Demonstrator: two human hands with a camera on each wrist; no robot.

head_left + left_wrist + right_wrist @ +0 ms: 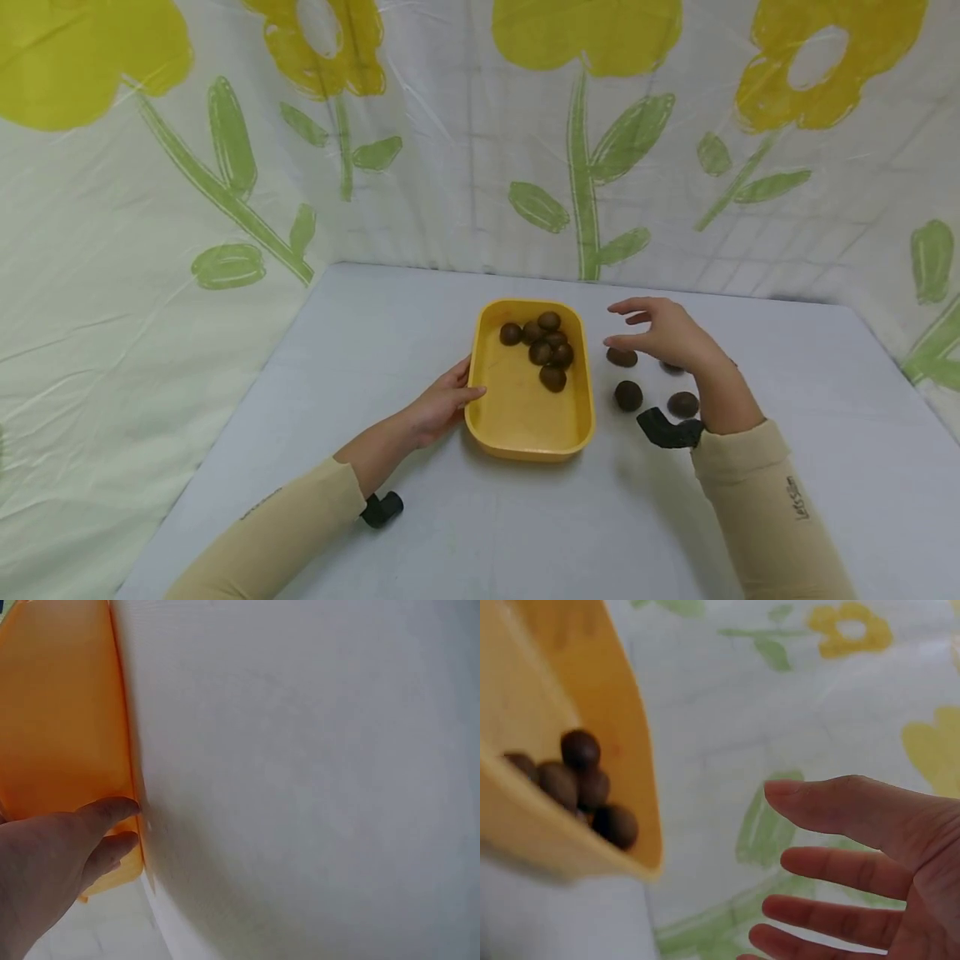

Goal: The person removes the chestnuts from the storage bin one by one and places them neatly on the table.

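Note:
A yellow tray stands on the table with several round brown nuts gathered in its upper right part. My left hand grips the tray's left wall, thumb over the rim; in the left wrist view the fingers lie along the orange-looking outer wall. To the right of the tray, my right hand hangs above a brown nut, thumb and fingers apart with nothing between them. The right wrist view shows the hand beside the tray, its fingers spread.
More nuts lie on the table right of the tray: one close to its wall, one near the right wrist, and one partly hidden under the right hand. A flower-printed curtain hangs behind the table's back edge.

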